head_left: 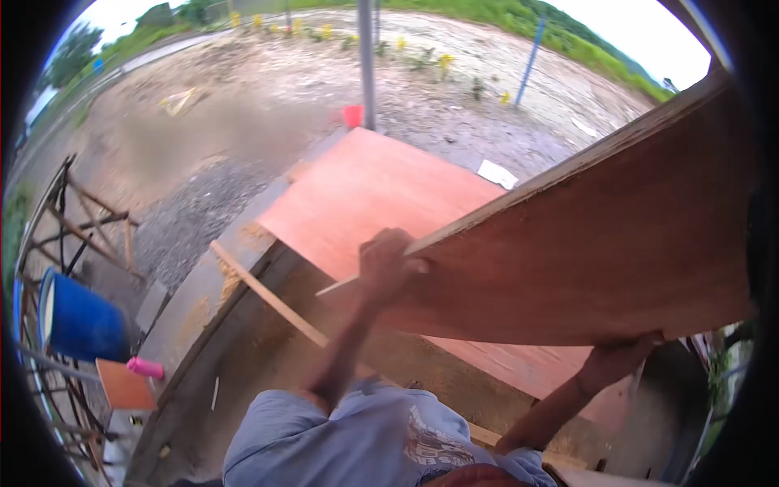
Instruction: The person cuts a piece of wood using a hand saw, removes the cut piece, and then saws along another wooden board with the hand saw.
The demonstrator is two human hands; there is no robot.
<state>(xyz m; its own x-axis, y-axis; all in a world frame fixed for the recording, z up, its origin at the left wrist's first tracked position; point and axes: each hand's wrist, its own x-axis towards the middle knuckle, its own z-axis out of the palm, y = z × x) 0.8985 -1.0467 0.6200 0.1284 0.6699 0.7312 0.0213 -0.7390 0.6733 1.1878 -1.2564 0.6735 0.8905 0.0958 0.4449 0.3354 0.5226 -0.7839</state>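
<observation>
One broad reddish-brown board hangs tilted in the person's two hands, above part of another reddish sheet; from my remote seat I judge the step in hand to be supporting and steadying it. I see the left hand grasping the board's left end, fingers over the top edge. The right hand is at the lower edge, bearing it from below; its fingers are partly hidden, so I cannot tell how firmly. In my judgement the next move calls for both hands to share the weight and control the tilt. Farther out, a wooden strip crosses the inner edge of a concrete ledge; a pink bottle lies near its outer edge, near a blue barrel. By the sheet's far corner I see a red bucket beside a post.
</observation>
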